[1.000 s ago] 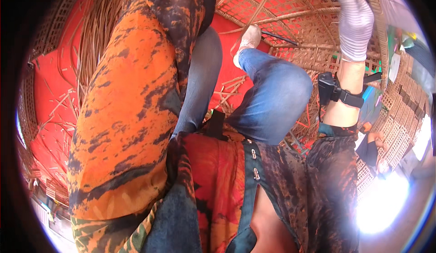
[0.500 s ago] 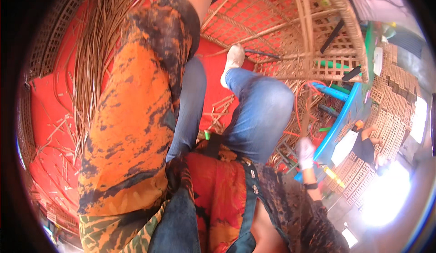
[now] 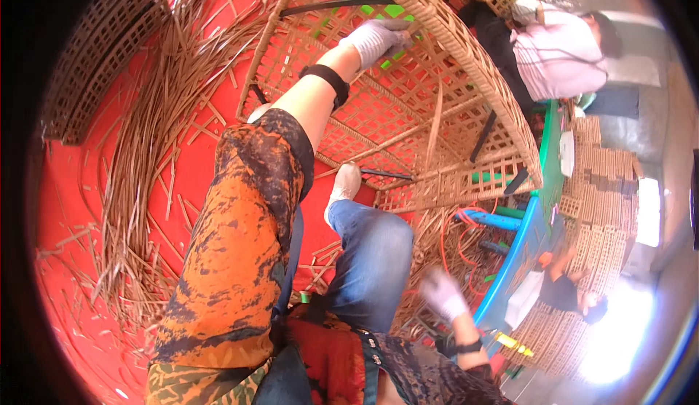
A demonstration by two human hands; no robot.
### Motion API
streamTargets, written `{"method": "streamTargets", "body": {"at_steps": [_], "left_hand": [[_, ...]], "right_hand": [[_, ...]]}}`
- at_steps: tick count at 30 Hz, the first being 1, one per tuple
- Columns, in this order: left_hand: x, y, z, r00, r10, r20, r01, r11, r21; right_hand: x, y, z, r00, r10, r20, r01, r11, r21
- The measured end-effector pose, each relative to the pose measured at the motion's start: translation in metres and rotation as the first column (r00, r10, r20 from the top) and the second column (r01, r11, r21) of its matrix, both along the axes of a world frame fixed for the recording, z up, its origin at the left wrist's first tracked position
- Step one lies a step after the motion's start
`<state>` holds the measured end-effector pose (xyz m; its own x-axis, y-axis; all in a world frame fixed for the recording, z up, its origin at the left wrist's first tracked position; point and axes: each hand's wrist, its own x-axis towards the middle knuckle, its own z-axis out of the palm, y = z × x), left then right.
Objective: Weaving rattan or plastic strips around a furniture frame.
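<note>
One large woven basket (image 3: 484,74) lies ahead of the person, and the gloved left hand (image 3: 375,42) is over its latticed inside, fingers reaching to the thick rim; whether they grip the weave I cannot tell. The gloved right hand (image 3: 443,292) is blurred, apart from the basket and on the person's side of its lower corner; I cannot tell whether its fingers are open or closed.

The left forearm crosses in front of the basket and covers part of the lattice. A white shoe (image 3: 346,183) is at the basket's near edge, with a jeans-clad knee (image 3: 378,248) below it. Left of the basket, loose strips (image 3: 135,179) spread over red floor covering (image 3: 69,201); to its right are a co-worker (image 3: 557,56) and, farther off, stacked woven panels (image 3: 601,187).

The basket's thick rim slants from upper left to lower right; its long axis is unclear.
</note>
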<state>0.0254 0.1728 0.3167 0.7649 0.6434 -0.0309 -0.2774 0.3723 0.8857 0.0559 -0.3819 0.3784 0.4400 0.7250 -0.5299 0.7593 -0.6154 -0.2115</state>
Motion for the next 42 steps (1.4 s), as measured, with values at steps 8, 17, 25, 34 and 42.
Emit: {"method": "streamTargets", "body": {"at_steps": [8,17,25,34,42], "left_hand": [[0.014,-0.003,0.013,0.999,0.031,-0.037,-0.026,0.993,0.117],[-0.001,-0.006,0.013,0.990,0.107,-0.091,-0.082,0.966,0.244],[0.001,-0.009,0.022,0.995,0.076,-0.066,-0.070,0.993,0.090],[0.019,-0.009,0.016,0.971,0.231,-0.062,-0.220,0.965,0.142],[0.017,-0.027,0.025,0.906,0.421,-0.029,-0.383,0.849,0.365]], "right_hand": [[0.080,0.390,0.046,0.951,0.031,0.307,-0.263,0.602,0.754],[0.083,0.455,0.033,0.751,-0.299,-0.589,0.626,0.605,0.492],[0.078,0.464,0.035,0.602,-0.061,-0.796,0.702,0.516,0.491],[0.089,0.443,0.025,0.926,0.025,-0.376,0.336,0.400,0.853],[-0.029,0.398,0.046,0.932,0.024,0.361,-0.320,0.523,0.790]]}}
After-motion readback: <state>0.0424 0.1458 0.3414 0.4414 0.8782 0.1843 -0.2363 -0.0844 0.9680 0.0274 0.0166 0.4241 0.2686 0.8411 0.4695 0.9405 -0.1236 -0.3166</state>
